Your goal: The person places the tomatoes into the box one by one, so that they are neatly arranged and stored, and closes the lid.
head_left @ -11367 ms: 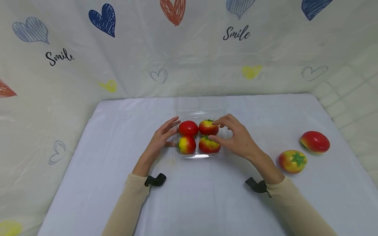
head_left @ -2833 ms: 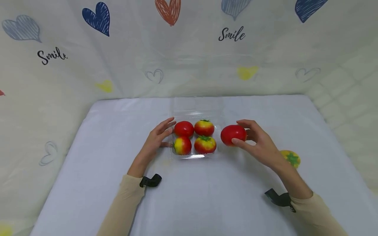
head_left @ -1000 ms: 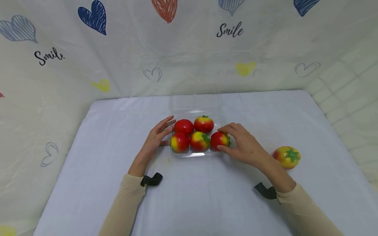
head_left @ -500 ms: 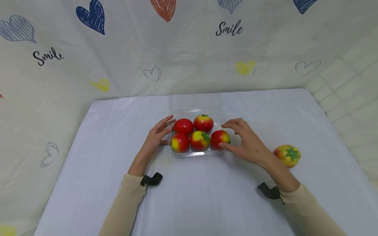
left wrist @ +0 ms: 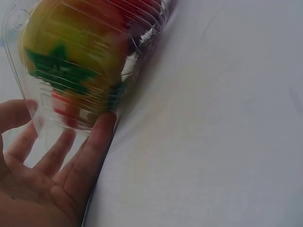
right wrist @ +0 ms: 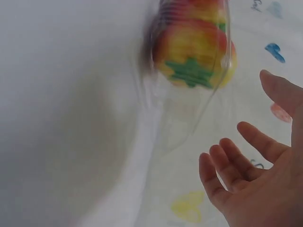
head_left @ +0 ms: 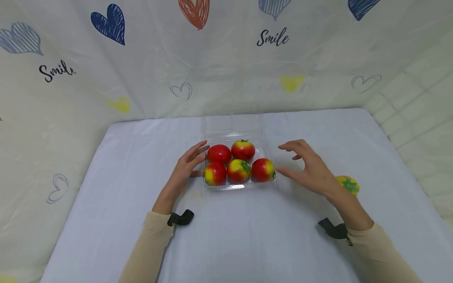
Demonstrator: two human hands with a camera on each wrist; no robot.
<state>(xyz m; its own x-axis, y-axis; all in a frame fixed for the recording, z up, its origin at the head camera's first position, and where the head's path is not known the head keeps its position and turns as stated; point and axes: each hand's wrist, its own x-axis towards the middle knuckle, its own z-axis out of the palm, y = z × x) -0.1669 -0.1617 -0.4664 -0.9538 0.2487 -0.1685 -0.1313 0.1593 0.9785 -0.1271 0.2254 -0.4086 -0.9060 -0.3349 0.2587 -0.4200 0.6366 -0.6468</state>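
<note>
Filling the clear container [head_left: 231, 187] against the spread left hand [head_left: 181, 169] probably next needs the wide, empty right hand [head_left: 311, 169] to fetch the half-hidden fruit [head_left: 350, 184] behind it.

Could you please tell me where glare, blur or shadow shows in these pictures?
Head view: fairly sharp, with a bright glint along the clear container's front edge; left wrist view: rather dim, with highlights on the container's ridged side; right wrist view: fruit blurred, a soft shadow across the white cloth.
</note>
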